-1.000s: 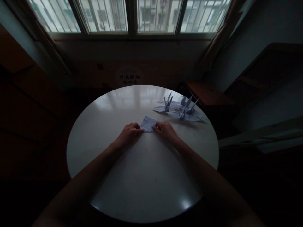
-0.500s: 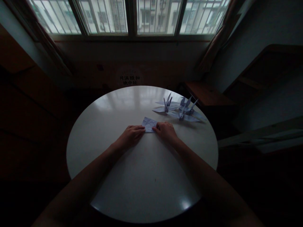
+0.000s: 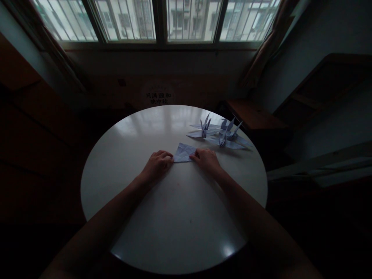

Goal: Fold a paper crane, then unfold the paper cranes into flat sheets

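Observation:
A small piece of folded paper, pale and creased, lies on the round white table between my hands. My left hand is at its lower left corner, fingers bent and thumb and fingertips pinched on that corner. On the other side, my right hand grips the right edge, its thumb on top and the curled fingers behind. The paper's right end is partly hidden by those fingers.
Several folded paper cranes stand close together at the table's far right, just beyond my right hand. Behind the table is a box with printed characters. A brown wooden bench or low table is at the back right, under barred windows.
My left hand has drawn back slightly to the left and its fingers have bent more. The paper and my right hand have shifted a little to the right, so more paper shows.

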Demonstrator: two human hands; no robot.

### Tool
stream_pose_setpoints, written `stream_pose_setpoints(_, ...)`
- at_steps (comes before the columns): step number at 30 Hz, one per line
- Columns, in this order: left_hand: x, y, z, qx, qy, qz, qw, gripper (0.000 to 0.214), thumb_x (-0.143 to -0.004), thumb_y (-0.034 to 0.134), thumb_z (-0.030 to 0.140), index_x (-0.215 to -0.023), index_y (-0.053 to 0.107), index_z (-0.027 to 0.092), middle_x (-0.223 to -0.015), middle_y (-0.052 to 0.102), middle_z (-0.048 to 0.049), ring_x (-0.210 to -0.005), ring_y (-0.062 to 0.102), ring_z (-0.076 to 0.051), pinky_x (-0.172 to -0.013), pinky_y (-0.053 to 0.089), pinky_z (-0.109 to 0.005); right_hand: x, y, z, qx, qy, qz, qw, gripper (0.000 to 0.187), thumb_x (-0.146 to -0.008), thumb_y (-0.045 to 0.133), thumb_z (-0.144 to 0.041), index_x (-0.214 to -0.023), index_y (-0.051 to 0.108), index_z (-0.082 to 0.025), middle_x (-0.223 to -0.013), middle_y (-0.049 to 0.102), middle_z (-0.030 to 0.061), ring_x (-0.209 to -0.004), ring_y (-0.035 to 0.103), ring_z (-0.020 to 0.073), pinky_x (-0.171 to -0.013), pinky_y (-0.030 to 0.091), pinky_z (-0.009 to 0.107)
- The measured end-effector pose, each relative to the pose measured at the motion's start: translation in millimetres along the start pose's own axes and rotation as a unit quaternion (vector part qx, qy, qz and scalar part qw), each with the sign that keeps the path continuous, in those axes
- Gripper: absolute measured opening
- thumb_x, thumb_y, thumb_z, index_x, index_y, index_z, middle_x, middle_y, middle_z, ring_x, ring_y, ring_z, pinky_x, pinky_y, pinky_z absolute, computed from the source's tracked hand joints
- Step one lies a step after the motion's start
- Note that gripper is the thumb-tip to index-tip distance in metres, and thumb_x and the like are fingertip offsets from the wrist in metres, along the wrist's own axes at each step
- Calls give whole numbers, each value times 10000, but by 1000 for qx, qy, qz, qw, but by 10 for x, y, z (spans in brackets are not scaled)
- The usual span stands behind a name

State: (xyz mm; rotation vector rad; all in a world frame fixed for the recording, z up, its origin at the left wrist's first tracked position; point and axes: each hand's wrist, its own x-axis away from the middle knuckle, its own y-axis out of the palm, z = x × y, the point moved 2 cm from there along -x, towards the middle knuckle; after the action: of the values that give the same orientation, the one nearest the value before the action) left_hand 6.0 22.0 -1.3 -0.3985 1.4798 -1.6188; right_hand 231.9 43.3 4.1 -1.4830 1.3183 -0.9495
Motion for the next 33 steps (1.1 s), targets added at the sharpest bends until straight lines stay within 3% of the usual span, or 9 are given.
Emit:
stream_pose_setpoints(3,-3,-15,-61,-14,-29,20,999,270,-872,513,104,-959,737,227,-1067,702,-61,-1017,598,-233,-899,473,-411,-4,1,4,7,5,-9,1000,284,-891,576,-440,-875,685,-178,-919,705,109,-961,594,267,-797,377,339)
stream_pose_setpoints(6,-9,-13,-67,-17,-33,32,999,356,-859,480,58,-1087,704,214,-1086,694,-76,-1030,603,-231,-904,475,-406,-1,-3,3,12,1,-11,1000,291,-895,562,-447,-888,686,-184,-925,710,96,-955,598,256,-784,377,323)
stream_pose_setpoints(11,6,90,37,13,53,-3,998,376,-943,504,280,-1314,563,265,-1314,594,-78,-1212,540,-222,-1022,401,-408,1,-18,-2,13,3,-11,1000,302,-894,555,-458,-878,690,-188,-916,713,86,-948,605,241,-771,377,306)
stream_pose_setpoints(16,25,183,35,2,62,-55,997,423,-943,504,406,-1342,540,270,-1416,519,-84,-1303,469,-256,-1075,323,-464,-10,-29,2,5,4,-12,1000,323,-898,544,-463,-877,697,-180,-899,713,87,-913,617,224,-751,378,293)
stream_pose_setpoints(33,7,163,7,18,42,-76,996,460,-941,487,444,-1366,520,269,-1450,488,-83,-1348,419,-273,-1105,277,-501,-34,14,42,1,-4,9,1000,324,-899,533,-466,-865,696,-187,-868,715,81,-851,629,206,-734,386,281)
